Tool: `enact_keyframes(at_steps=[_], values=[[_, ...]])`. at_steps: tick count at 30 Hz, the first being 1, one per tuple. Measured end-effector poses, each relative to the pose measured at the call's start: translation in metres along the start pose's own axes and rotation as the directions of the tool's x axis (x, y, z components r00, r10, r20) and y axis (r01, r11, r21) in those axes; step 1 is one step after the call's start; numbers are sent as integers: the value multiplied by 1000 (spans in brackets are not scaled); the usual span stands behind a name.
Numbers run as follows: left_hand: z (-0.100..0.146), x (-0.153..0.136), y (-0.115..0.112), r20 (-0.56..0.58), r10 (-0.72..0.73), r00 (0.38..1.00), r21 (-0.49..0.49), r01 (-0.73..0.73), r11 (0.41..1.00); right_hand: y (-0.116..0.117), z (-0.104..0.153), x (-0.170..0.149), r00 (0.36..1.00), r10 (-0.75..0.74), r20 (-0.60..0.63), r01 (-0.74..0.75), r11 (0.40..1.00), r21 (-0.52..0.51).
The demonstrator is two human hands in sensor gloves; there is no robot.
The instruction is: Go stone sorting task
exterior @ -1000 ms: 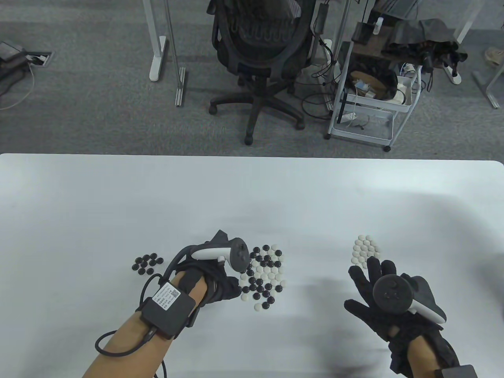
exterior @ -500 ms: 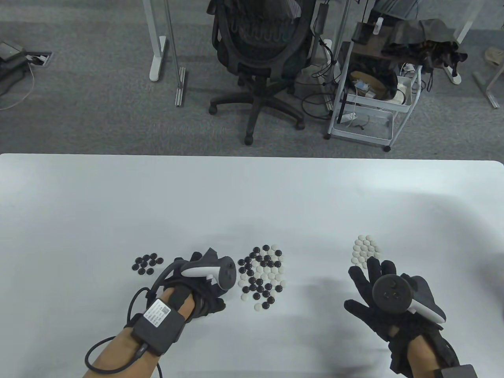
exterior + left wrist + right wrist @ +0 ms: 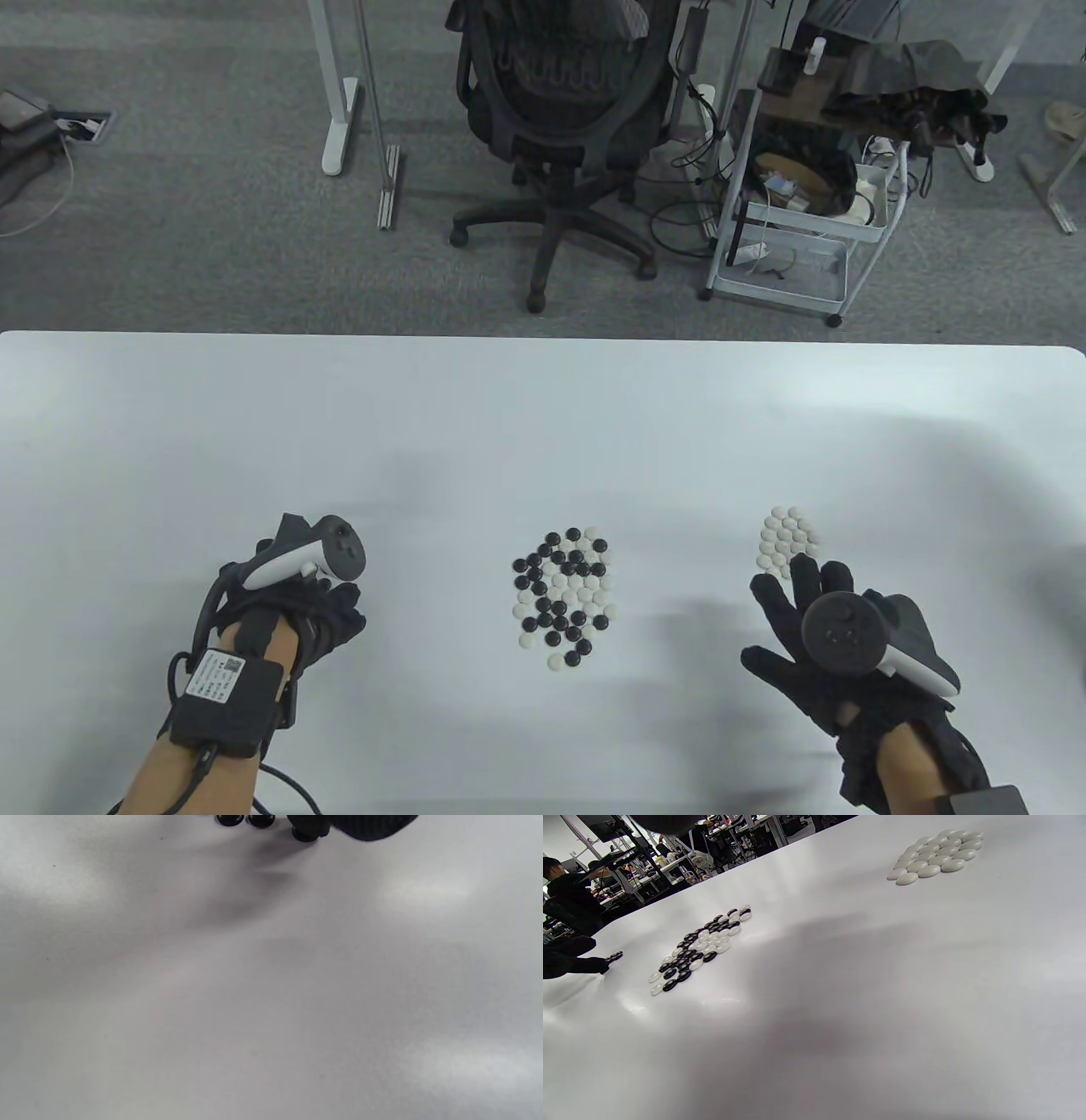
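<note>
Sorting looks partly done: the mixed pile (image 3: pixel 563 598) remains mid-table. Right of it, 1 white group (image 3: pixel 787 536) beside the right hand (image 3: pixel 814 628), fingers spread. Left of it, the left hand (image 3: pixel 297 607) covers black stones (image 3: pixel 245 820); its grip I cannot tell.

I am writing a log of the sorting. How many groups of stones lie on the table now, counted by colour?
White-only group: 1
Mixed black-and-white group: 1
Black-only group, mostly hidden under the left hand: 1
Total: 3

Black gloves, left hand (image 3: pixel 327 607), right hand (image 3: pixel 806 645), grey-white trackers, cabled black wrist box
</note>
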State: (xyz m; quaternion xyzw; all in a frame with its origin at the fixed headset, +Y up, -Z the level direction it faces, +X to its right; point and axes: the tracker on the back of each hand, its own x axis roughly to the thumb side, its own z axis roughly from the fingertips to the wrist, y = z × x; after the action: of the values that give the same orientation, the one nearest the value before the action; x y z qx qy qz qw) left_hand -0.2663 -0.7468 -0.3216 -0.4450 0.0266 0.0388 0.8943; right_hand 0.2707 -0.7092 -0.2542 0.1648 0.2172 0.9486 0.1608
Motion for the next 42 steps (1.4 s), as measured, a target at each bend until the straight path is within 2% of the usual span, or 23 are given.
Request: enact_keyframes(at_steps=[8,10,14,18,21,25,31,36,39,42], values=[[-6,-7,13,-37,76,996,19,-76,997,-1,1,-1,1000,-4,0,4,1000,-6],[-2,-6,21,-10,113,994,42,-112,993,-1,1,-1,1000,-5,1,5,1000,-6],[9,10,44,113,207,972,110,-220,969,-1,1,-1,1000,-3,1,3,1000,-6],[14,44,66,200,218,955,110,-243,964,0,0,-1,1000,2,0,-2,1000,-3],[9,83,74,250,152,956,100,-181,978,0,0,0,1000,5,1,-5,1000,-9],[-7,134,71,279,39,960,75,-62,995,0,0,0,1000,5,1,-5,1000,-26],[-29,186,62,333,-37,942,22,31,999,0,0,-1,1000,2,-2,-2,1000,-26],[-45,211,58,325,-70,943,11,70,997,0,0,0,1000,2,0,-2,1000,-25],[-52,217,54,325,-65,944,-6,70,997,0,0,-1,1000,1,-2,-1,1000,-25],[-59,218,50,278,-101,955,5,103,995,0,0,-1,1000,-2,-3,2,1000,-23]])
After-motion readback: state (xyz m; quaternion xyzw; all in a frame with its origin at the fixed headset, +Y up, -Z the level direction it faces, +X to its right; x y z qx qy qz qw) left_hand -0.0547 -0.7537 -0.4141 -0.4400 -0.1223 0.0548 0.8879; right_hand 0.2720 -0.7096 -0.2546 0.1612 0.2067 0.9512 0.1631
